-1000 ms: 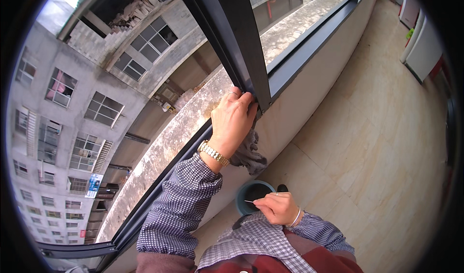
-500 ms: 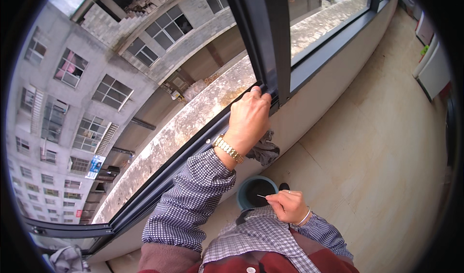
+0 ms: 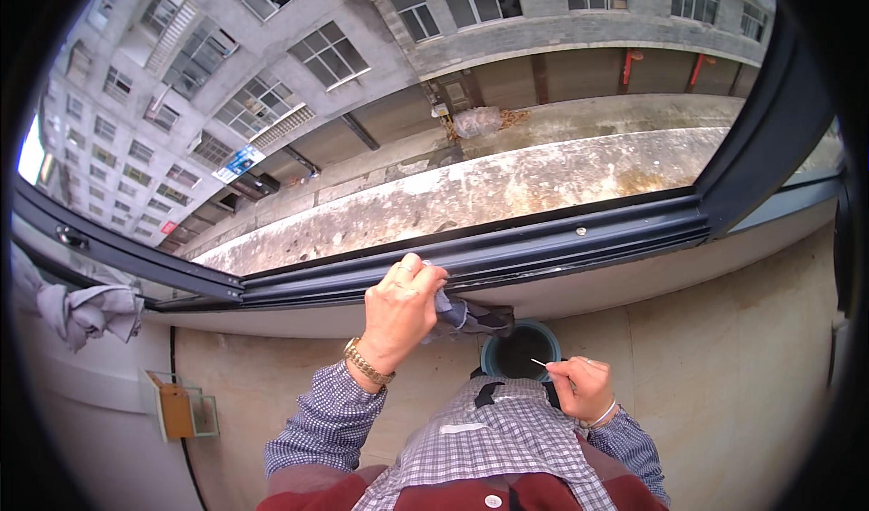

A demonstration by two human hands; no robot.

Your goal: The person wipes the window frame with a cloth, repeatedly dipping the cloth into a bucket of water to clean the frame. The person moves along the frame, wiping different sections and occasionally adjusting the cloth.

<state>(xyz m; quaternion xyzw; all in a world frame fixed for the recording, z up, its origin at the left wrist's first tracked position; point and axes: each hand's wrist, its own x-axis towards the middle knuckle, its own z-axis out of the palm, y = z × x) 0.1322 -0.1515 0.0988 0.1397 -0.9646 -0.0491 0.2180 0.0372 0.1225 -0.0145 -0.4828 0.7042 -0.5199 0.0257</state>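
Along the lower rail (image 3: 543, 247) of a dark window frame, the person's left hand (image 3: 396, 312) is curling its fingers tightly around a grey cloth (image 3: 463, 316), whose loose end is hanging down the inner side of the sill. A gold watch (image 3: 368, 363) is circling that wrist. Lower and to the right, the right hand (image 3: 584, 386) is pinching a thin white stick (image 3: 539, 362) between thumb and fingers; its tip is pointing left over a blue bucket (image 3: 556, 339), which is standing on the floor just below the sill. Another grey cloth (image 3: 98, 312) is drooping in a bunch near the frame at far left. Outside, a weathered concrete ledge (image 3: 471, 190) is running alongside the rail.
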